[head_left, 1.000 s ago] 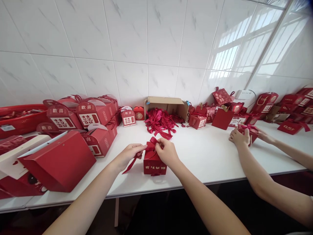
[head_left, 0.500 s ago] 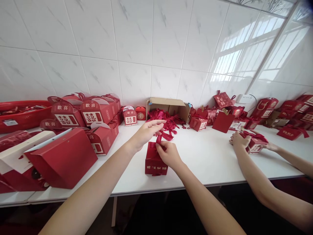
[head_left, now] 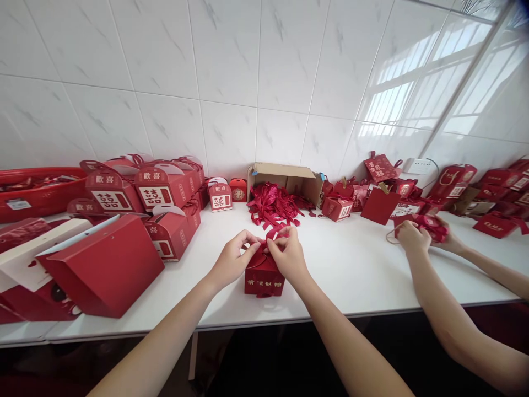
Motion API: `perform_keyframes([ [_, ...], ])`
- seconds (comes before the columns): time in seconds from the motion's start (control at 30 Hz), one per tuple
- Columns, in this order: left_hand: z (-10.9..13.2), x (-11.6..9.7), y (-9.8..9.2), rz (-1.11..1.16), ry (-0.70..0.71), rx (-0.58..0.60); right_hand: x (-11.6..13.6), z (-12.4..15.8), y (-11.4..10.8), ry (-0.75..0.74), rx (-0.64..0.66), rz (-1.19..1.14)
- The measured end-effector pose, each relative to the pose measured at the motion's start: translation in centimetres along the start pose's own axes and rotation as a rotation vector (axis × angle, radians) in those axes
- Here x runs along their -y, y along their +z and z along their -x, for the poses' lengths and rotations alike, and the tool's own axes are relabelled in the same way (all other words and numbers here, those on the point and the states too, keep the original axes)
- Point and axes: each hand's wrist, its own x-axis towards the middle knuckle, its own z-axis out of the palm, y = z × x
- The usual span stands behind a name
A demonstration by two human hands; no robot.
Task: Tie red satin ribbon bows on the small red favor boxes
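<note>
A small red gift box (head_left: 263, 279) with gold characters stands on the white table (head_left: 355, 270) in front of me. My left hand (head_left: 232, 258) and my right hand (head_left: 288, 255) meet over its top, both pinching a dark red ribbon (head_left: 275, 234) that loops above the box. The fingers of each hand are closed on the ribbon. The box top is mostly hidden under my hands.
A cardboard box (head_left: 284, 179) spilling red ribbons (head_left: 273, 205) lies at the wall. Larger red gift boxes (head_left: 151, 193) crowd the left side. At the right, another person's hands (head_left: 413, 238) hold a red box; more red boxes (head_left: 454, 184) lie behind.
My left hand, raised toward the ribbon pile half a second ago, has come back down to the box top. Both hands now pinch the ribbon together. The other person lifted their box.
</note>
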Motion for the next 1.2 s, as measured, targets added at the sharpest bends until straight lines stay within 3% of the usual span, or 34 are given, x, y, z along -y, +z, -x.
perform_keyframes([
  [0.17,0.2,-0.4,0.8,-0.010,0.063,-0.005,0.2,0.2,-0.1,-0.067,-0.005,0.074],
  [0.5,0.1,-0.1,2.0,-0.129,0.099,-0.188,0.3,0.9,-1.0,-0.207,0.007,0.250],
  [0.87,-0.2,-0.2,2.1,-0.114,0.057,-0.238,-0.8,0.1,-0.8,0.033,0.156,0.059],
  [1.0,-0.4,0.1,2.1,-0.084,0.077,-0.315,-1.1,0.5,-0.1,0.083,0.080,-0.068],
  [1.2,-0.1,0.2,1.4,-0.125,0.125,-0.163,-0.9,0.8,0.1,0.115,0.037,-0.107],
])
